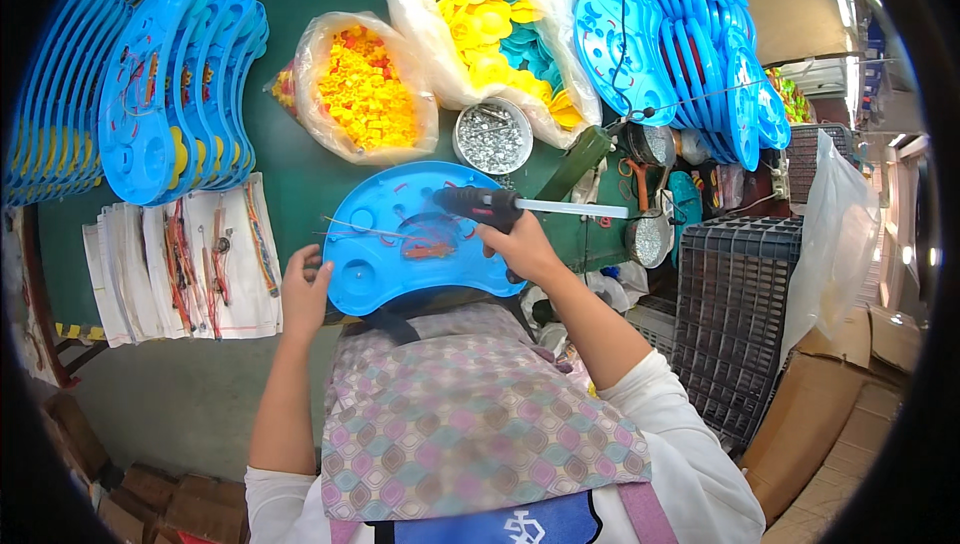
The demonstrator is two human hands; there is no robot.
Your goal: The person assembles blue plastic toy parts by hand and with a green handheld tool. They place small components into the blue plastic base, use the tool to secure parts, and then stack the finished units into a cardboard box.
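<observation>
My right hand (522,247) is closed round the grip of a black hot glue gun (485,204). A long white glue stick (575,208) sticks out of its back end. The nozzle points left, above a curved blue plastic shell (375,206) lying at the table's near edge. Red and thin wires (430,247) lie in the middle of the shell; the parts there are blurred. A round recess (358,274) shows at its lower left. Beside the shell's left rim is my left hand (306,284), fingers loosely bent and a little apart, with nothing visible in them.
Behind the shell stand a bag of small yellow-orange parts (368,94), a bag of yellow and teal pieces (480,29) and a bowl of screws (493,137). Blue shells (150,84) are stacked left and right. Wire bundles (180,264) lie on white cloth. A black crate (735,314) stands right.
</observation>
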